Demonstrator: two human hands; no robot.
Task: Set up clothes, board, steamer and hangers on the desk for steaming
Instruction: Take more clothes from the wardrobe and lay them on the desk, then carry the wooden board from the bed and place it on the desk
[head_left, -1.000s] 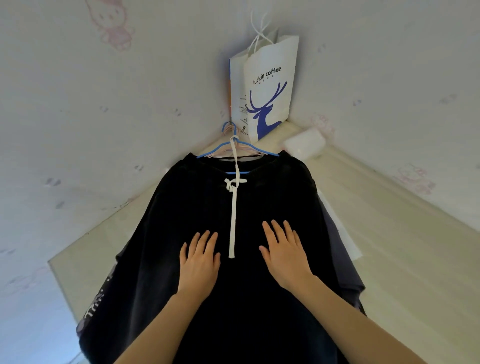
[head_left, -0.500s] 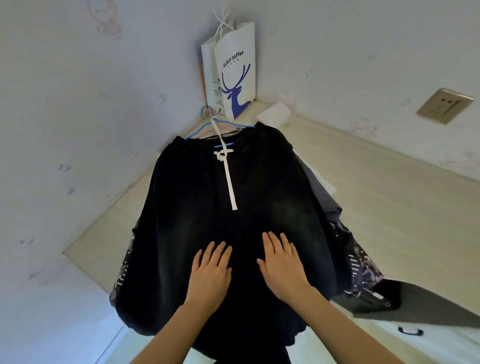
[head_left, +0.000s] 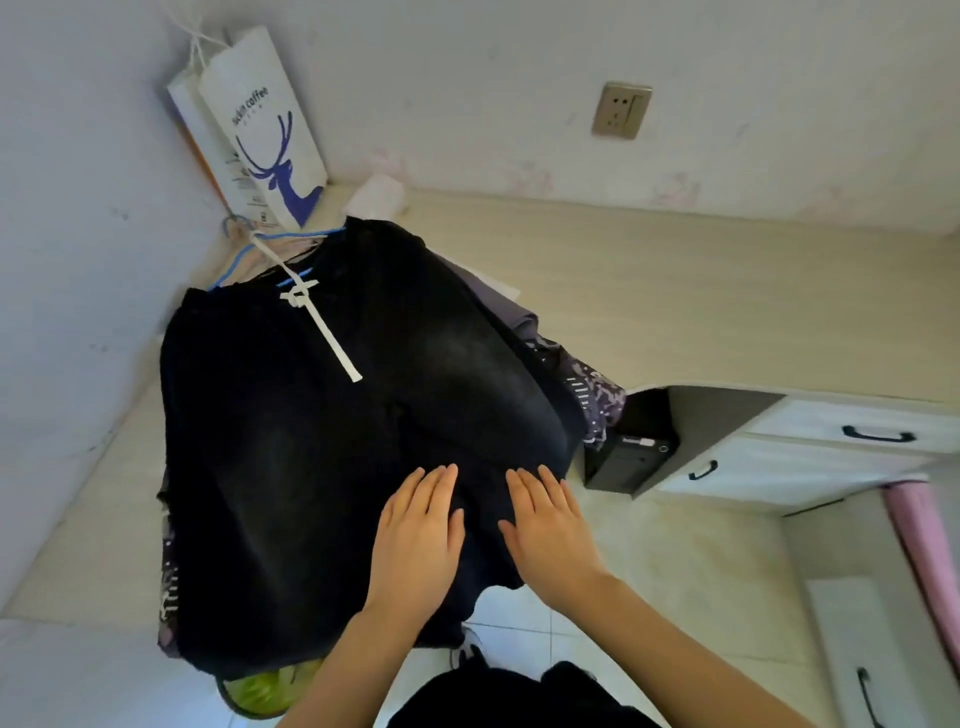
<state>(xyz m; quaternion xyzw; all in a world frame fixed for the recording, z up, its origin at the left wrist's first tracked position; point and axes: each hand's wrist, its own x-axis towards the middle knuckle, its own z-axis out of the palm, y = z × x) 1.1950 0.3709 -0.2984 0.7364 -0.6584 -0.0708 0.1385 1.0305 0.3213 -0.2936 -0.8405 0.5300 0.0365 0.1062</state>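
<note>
A black garment (head_left: 322, 447) with a white drawstring (head_left: 327, 332) lies spread on the pale desk (head_left: 675, 312), its lower part hanging over the front edge. Blue and pink hangers (head_left: 260, 249) stick out above its waistband. My left hand (head_left: 418, 540) and my right hand (head_left: 550, 530) rest flat on the fabric near the hem, side by side, fingers straight. More clothes, grey and a purple patterned piece (head_left: 592, 395), lie under it at the right. I cannot see a steamer or a board.
A white paper bag with a blue deer (head_left: 265, 150) stands in the back corner by a white packet (head_left: 379, 195). A wall socket (head_left: 621, 110) is at the right. Drawers (head_left: 810, 457), a dark box (head_left: 631, 452) under the desk and a green bin (head_left: 265, 691) below.
Both hands have slid down the black garment from beside the drawstring to near its hem, still flat. The view has tilted down and to the right.
</note>
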